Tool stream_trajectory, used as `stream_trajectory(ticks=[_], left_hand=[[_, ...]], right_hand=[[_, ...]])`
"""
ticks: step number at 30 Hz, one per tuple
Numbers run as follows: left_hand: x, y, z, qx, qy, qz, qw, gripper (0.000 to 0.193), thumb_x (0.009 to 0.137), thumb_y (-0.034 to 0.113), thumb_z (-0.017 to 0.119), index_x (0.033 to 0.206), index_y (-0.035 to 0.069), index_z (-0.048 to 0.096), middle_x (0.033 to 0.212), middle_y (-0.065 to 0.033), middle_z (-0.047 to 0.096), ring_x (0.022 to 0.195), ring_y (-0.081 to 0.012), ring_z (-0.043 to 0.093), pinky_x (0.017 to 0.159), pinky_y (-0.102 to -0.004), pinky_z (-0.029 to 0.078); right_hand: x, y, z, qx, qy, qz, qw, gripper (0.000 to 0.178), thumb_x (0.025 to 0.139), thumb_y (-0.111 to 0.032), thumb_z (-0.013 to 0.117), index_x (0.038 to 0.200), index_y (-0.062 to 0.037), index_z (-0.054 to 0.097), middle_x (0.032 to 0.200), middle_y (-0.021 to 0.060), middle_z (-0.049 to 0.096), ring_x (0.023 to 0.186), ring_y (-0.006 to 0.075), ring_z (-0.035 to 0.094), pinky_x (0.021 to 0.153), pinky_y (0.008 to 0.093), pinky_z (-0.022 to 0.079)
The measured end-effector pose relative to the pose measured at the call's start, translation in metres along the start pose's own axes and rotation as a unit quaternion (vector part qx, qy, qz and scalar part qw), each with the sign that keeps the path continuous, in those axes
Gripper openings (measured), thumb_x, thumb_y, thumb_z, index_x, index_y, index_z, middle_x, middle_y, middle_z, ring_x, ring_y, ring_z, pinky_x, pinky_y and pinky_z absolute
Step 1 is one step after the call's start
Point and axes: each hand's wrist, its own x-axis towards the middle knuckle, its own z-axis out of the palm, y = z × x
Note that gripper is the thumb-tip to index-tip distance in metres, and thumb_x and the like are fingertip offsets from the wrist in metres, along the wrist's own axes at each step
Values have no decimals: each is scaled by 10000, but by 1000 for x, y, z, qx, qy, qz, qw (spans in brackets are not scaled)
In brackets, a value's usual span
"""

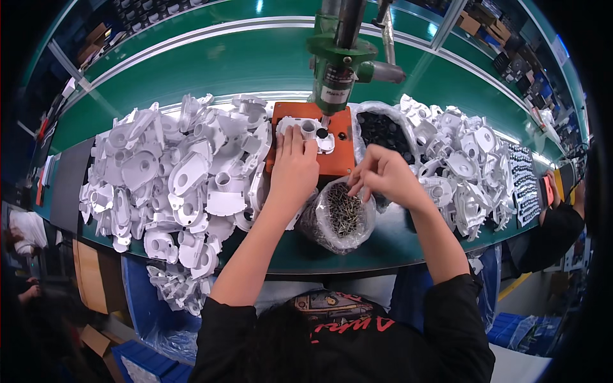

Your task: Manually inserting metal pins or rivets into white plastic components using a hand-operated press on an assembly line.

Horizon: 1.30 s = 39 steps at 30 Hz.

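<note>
Left hand (295, 165) lies flat, fingers extended onto a white plastic part (327, 146), not wrapped around it. Part sits on the orange fixture (338, 164), right below the green machine head (334, 82); black round piece (322, 133) on the part's right side. Right hand (387, 177) is half curled, fingertips bunched over the clear bag (366, 232) of loose screws (343, 216); can't tell if they pinch one. Bag of black pieces (383, 132) just right of fixture. White part piles: left (139, 168), right (461, 166).
</note>
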Motion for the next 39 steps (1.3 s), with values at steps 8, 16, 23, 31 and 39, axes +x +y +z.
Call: stream_trajectory(ticks=[8,16,23,31,39], left_hand=[[1,2,-1,-42,14,-12,999,200,792,44,514,958,-49,454,1224,-355,453,1209,-492,416,1053,-566,298],[0,1,0,-31,16,-12,999,213,785,57,521,957,-49,454,1226,-353,458,1207,-489,423,1058,-558,296],[0,1,-1,-39,11,-16,999,204,792,66,514,956,-42,459,1228,-351,459,1211,-482,423,1060,-548,299],[0,1,-3,-40,9,-19,999,198,794,69,513,953,-37,462,1235,-354,455,1219,-482,414,1064,-547,292],[0,1,-1,-42,13,-16,999,199,790,65,511,955,-35,458,1234,-354,455,1220,-483,411,1065,-549,290]], right_hand=[[45,11,-17,-50,54,-7,997,132,819,-83,635,882,2,556,814,57,621,672,91,579,562,211,449],[72,10,-21,-89,70,-9,994,177,803,-133,657,862,33,637,722,41,619,596,80,559,516,224,413],[79,6,-12,-108,100,-17,989,185,839,-128,620,928,34,628,755,62,626,647,97,589,557,240,445],[86,17,-15,-167,70,-41,983,187,800,-77,635,947,37,612,738,73,619,716,108,600,667,275,494],[101,34,-4,-64,141,-133,979,156,742,-52,690,838,35,604,746,42,615,690,101,558,667,259,469]])
